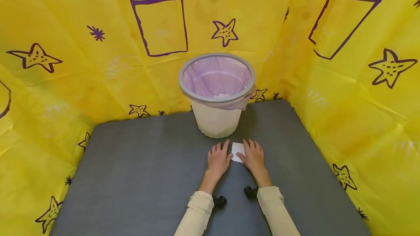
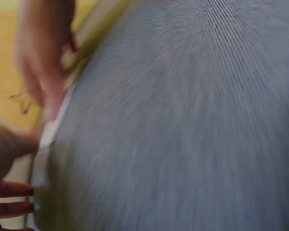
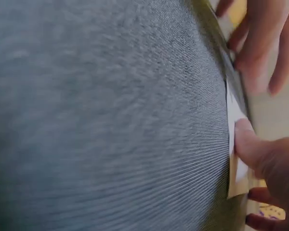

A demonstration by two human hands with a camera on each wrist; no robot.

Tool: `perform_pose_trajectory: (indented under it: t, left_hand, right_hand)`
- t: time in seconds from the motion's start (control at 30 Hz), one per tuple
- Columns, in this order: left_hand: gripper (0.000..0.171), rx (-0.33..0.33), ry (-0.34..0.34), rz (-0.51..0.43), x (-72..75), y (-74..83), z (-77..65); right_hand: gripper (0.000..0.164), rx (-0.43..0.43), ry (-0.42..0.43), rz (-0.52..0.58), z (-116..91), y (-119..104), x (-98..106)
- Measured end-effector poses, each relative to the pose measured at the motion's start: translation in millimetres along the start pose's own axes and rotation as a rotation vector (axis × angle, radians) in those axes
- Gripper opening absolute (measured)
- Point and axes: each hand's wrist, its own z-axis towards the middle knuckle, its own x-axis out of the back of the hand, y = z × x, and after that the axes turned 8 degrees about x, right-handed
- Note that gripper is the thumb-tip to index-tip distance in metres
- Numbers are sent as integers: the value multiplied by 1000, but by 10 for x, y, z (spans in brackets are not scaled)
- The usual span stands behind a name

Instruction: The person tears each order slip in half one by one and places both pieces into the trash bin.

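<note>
A small white piece of paper [image 1: 237,151] lies on the grey tabletop between the two hands. The right hand [image 1: 254,157] reaches over its right side, and in the right wrist view that hand's thumb [image 3: 248,144] presses on the paper [image 3: 233,108]. At the left edge of the paper is the left hand [image 1: 218,159], its fingers stretched forward and its thumb tip right at the edge. In the left wrist view both hands show blurred, with the paper [image 2: 50,130] seen edge-on between them.
Just beyond the hands stands a pale waste bin [image 1: 216,117] with a grey rim and a purple liner; some white scraps [image 1: 221,95] show inside. Yellow patterned cloth walls [image 1: 108,75] border the grey table [image 1: 137,170] at the back and sides. Black wrist devices [image 1: 220,202] hang at both sleeves.
</note>
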Motion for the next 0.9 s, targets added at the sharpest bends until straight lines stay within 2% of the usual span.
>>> perform_pose_trajectory:
  t: [0.17, 0.33, 0.43, 0.53, 0.7, 0.8, 0.9]
  left_hand:
    - [55, -10, 58, -34, -171, 135, 82]
    - [56, -9, 63, -73, -197, 163, 107]
    - [57, -21, 28, -83, -168, 158, 120]
    - [55, -44, -33, -94, -111, 152, 134]
    - [33, -100, -120, -146, 19, 127, 175]
    - [19, -135, -133, -190, 101, 97, 201]
    - [15, -166, -115, -170, 192, 39, 215]
  right_hand:
    - [57, 75, -27, -28, 81, -35, -7]
    - [45, 67, -48, -1, 111, -70, 0]
    - [36, 66, -36, 47, 114, -73, 22]
    - [26, 80, -32, 162, 114, -78, 61]
    - [22, 96, -22, 344, 118, -88, 128]
    - [21, 117, -8, 367, 120, -86, 162]
    - [19, 151, -23, 414, 138, -90, 208]
